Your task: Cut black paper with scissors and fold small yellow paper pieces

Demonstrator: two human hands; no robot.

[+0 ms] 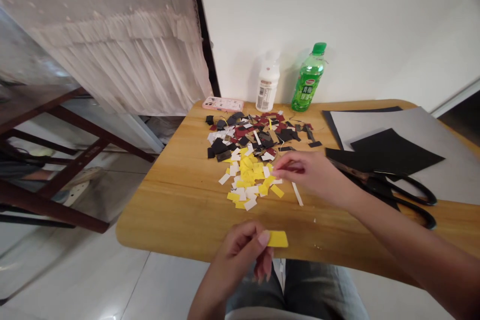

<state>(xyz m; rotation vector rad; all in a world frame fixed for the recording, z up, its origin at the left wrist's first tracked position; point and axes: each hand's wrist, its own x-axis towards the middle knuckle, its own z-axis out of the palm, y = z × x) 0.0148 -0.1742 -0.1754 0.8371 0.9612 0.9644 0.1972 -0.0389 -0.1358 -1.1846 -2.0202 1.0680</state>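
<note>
Pale wooden tabletop [180, 195] is seen from above, with a white wall and a lace curtain [123, 45] behind it. Nearest the viewer, the left hand [243, 252] is held over the table's near edge, its fingers curled inward. A small yellow piece [278, 239] of paper is pinched flat between its thumb and forefinger, and the piece juts out to the right of the thumbnail.

Beyond the left hand and slightly to its right, the right hand [313, 174] is stretched over the table, palm down. Its thumb and fingertips [279, 172] are drawn together at the right edge of the pile of paper scraps [249, 160]. Whether a scrap is gripped between them cannot be told. The two hands are kept well apart.

The pile is spread out to the left of the right hand and beyond it: yellow and white bits lie closest to the fingertips, while black and dark red ones lie further off. A thin white strip [297, 194] lies just under the right hand.

Just behind the right wrist, black-handled scissors [405, 192] are laid on black sheets [393, 152] and a grey sheet [442, 135]. Far beyond the right hand, by the wall, a green bottle [309, 80], a white bottle [267, 87] and a pink phone [223, 104] are set
</note>
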